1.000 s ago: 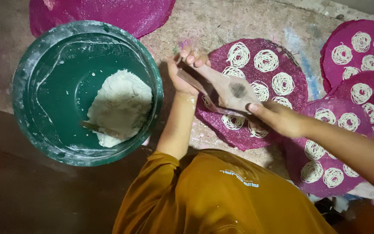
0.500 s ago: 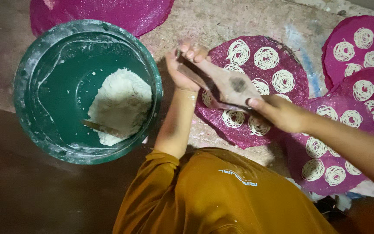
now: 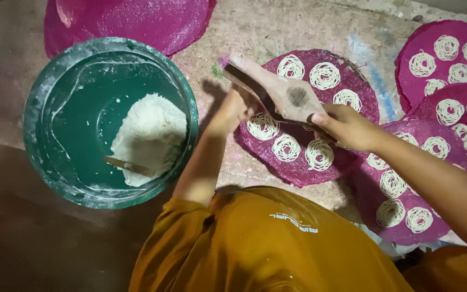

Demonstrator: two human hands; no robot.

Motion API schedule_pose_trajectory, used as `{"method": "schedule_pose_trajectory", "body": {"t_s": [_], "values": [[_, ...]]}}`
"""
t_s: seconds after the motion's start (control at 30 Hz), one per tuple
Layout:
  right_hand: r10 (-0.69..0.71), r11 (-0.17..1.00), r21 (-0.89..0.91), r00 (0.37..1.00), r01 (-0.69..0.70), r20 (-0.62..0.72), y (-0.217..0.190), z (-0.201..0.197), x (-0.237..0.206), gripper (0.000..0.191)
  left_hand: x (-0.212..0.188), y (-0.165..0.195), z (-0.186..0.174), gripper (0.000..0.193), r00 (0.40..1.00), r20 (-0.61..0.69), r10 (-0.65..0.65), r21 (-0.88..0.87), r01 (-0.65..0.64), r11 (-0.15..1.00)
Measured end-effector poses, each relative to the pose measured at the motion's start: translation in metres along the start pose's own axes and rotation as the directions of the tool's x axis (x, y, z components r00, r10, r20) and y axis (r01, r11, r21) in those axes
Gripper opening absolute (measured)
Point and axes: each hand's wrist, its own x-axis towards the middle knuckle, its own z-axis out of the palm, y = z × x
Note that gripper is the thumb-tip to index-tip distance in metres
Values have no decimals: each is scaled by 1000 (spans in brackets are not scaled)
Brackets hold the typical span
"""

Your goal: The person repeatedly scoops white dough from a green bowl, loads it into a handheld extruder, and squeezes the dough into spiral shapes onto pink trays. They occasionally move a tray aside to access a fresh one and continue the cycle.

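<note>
At the left of the frame we see a green basin holding a mound of white dough with a small stick in it. Above it lies a bare pink mat. At far right we see pink mats bearing noodle coils.

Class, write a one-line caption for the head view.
Both hands grip a wooden press over a pink mat of noodle coils.

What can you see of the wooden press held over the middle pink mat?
The wooden press is pale worn wood, flat and wedge-shaped, with a dark smudge on its top face. It sits tilted above the round pink mat, among white noodle coils. The left hand grips its near side; the right hand holds the other end.
</note>
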Motion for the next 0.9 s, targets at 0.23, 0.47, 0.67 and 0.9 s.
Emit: {"method": "schedule_pose_trajectory", "body": {"t_s": [0.23,0.47,0.67,0.9], "values": [[-125,992,10,983,127,-135,25,10,26,68,-25,-30,-20,81,995,35,98,452,-103,886],[-285,900,288,942,327,-177,56,21,27,79,-102,-20,4,75,883,242,402,970,-210,-121],[-431,784,352,856,512,-285,73,45,-4,85,-119,-27,3,61,612,500,613,866,-353,-354],[-377,733,334,763,593,-525,94,71,-44,97,-88,-18,5,58,776,460,432,857,-261,-444]]}}
